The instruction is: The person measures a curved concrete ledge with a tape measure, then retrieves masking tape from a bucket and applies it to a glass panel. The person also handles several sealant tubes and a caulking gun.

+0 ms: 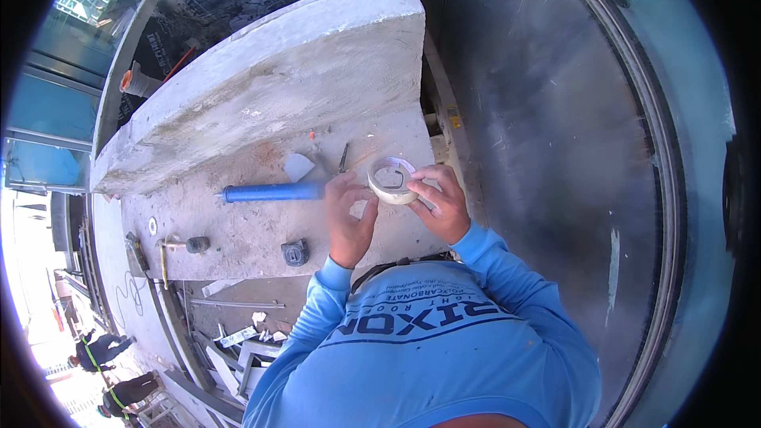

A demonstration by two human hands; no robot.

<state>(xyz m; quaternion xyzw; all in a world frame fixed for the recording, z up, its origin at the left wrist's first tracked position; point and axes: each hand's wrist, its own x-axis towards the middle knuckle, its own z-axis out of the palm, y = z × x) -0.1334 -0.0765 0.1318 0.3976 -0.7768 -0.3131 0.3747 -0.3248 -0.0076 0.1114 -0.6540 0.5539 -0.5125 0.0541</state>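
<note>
A pale roll of masking tape (392,196) is held up in front of my chest, its ring tilted so the ground shows through the hole. My right hand (440,202) grips its right side between thumb and fingers. At the roll's left edge, my left hand (351,220) is curled, with thumb and forefinger tips brought close together against the tape. Whether a loose tape end lies between those tips is too small to tell. Just left of my left hand lies a blue tube (269,192) with a pointed tip, its right end hidden behind the hand.
A tape measure (295,253), a hammer (189,245) and a pale flat scrap (299,167) lie on the concrete. A thin dark tool (343,158) lies beyond. A raised concrete ledge (293,79) stands ahead, a dark panel (563,135) at right. Two people (131,391) are at lower left.
</note>
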